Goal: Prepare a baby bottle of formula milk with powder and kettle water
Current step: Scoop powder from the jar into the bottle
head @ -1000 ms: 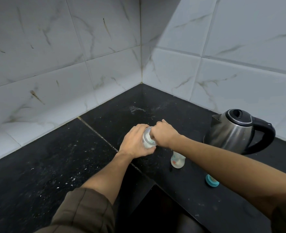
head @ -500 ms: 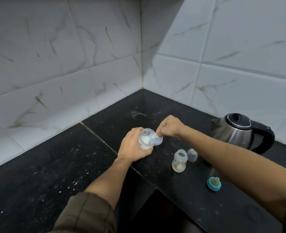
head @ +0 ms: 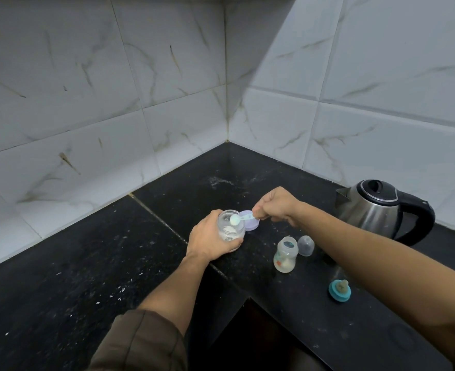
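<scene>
Left hand (head: 207, 239) curled around one clear powder jar (head: 230, 231) mid-counter (head: 60, 290), right hand (head: 277, 204) pinching one scoop (head: 238, 219) over its mouth; one open baby bottle (head: 285, 254), one teat ring (head: 340, 290), one kettle (head: 376, 207) to the right

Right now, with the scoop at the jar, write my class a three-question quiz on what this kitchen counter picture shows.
1. Fill in: the right hand pinches a pale blue plastic ____ at the mouth of the clear powder jar.
2. Multiple choice: what grips that jar? A the left hand; B the right hand; C nothing.
3. True or false: the stainless-steel kettle with a black handle stands upright on the black stone counter.
Key: 1 scoop; 2 A; 3 true.
</scene>
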